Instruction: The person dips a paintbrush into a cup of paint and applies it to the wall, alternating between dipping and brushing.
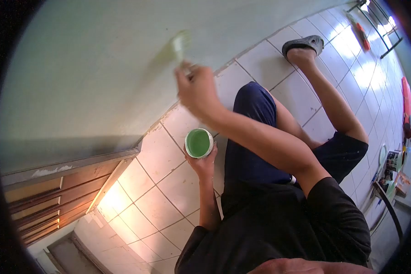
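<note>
My left hand (202, 163) is wrapped round a white-rimmed tub of green paint (199, 143), held with its open top towards me above the floor tiles. In my right hand (197, 89) is a paintbrush (180, 45), its handle pinched between closed fingers. Motion smears the brush head, which is at the pale green wall (100, 59); I cannot tell whether the bristles touch it. My right forearm crosses over my bent knee.
White floor tiles (160, 150) run along the wall's foot. A slatted wooden door (64, 196) adjoins the wall at lower left. Far right hold a red-orange object (407, 102) and assorted containers (394, 160). A dark metal stand (388, 45) is at upper right.
</note>
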Action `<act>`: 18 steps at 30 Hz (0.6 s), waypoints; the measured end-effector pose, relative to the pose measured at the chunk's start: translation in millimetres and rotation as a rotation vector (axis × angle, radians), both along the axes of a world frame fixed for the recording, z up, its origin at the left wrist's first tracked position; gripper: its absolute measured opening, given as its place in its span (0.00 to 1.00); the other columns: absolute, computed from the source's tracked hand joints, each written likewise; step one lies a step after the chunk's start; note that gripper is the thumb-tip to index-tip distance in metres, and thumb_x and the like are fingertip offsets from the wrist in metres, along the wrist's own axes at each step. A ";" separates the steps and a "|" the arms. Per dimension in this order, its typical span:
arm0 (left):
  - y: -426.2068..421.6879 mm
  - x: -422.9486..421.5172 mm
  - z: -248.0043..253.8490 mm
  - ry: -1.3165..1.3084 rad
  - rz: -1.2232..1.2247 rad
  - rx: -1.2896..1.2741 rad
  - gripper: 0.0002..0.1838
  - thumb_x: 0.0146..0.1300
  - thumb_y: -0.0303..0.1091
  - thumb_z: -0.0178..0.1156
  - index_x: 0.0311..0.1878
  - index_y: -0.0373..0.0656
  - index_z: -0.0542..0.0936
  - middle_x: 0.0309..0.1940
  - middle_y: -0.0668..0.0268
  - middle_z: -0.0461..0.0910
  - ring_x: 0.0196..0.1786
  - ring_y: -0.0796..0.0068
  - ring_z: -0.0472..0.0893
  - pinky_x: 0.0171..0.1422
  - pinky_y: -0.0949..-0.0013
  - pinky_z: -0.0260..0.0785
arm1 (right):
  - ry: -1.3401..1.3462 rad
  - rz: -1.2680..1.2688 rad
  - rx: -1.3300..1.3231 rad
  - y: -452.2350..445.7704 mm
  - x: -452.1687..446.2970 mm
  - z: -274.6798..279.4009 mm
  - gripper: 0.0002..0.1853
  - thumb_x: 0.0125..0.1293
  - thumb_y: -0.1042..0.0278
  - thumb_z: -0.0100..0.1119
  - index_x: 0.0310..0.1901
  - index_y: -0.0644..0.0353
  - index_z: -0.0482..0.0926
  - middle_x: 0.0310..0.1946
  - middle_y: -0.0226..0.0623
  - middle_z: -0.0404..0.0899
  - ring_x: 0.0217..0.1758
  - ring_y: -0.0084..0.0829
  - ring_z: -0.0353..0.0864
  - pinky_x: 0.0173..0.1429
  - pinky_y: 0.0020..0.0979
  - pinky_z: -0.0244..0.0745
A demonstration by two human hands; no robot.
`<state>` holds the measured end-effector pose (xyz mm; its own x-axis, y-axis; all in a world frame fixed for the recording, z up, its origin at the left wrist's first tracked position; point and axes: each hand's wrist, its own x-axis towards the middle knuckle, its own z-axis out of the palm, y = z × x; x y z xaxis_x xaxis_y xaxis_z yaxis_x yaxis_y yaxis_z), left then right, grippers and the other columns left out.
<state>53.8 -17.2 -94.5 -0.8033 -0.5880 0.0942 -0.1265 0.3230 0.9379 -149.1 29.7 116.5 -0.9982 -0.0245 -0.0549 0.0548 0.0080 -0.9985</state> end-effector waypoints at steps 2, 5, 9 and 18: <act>3.1 1.9 0.5 0.006 -0.027 0.006 0.49 0.42 0.33 0.88 0.70 0.40 0.75 0.63 0.54 0.79 0.65 0.50 0.78 0.72 0.47 0.65 | -0.041 0.110 -0.028 5.5 23.1 20.5 0.21 0.78 0.63 0.64 0.64 0.72 0.83 0.19 0.31 0.76 0.20 0.19 0.71 0.24 0.33 0.66; 9.0 -5.5 3.1 0.011 0.008 -0.024 0.49 0.40 0.32 0.89 0.70 0.39 0.75 0.64 0.54 0.78 0.64 0.49 0.78 0.72 0.47 0.65 | -0.153 0.474 0.040 16.6 32.1 35.6 0.19 0.74 0.64 0.65 0.55 0.73 0.86 0.29 0.58 0.88 0.29 0.50 0.89 0.40 0.44 0.83; 10.2 -9.0 9.5 0.004 -0.010 -0.001 0.49 0.40 0.32 0.89 0.69 0.40 0.75 0.60 0.56 0.81 0.64 0.51 0.78 0.72 0.48 0.64 | -0.025 0.621 0.080 32.1 7.4 13.1 0.22 0.75 0.59 0.66 0.63 0.65 0.85 0.31 0.46 0.88 0.26 0.29 0.85 0.39 0.38 0.83; -1.3 -8.4 11.6 -0.011 0.004 -0.015 0.46 0.42 0.34 0.88 0.68 0.41 0.76 0.58 0.58 0.83 0.65 0.54 0.77 0.74 0.48 0.61 | -0.056 -0.021 -0.156 248.4 -148.9 -24.9 0.15 0.79 0.65 0.64 0.59 0.64 0.81 0.29 0.22 0.72 0.23 0.15 0.66 0.24 0.21 0.58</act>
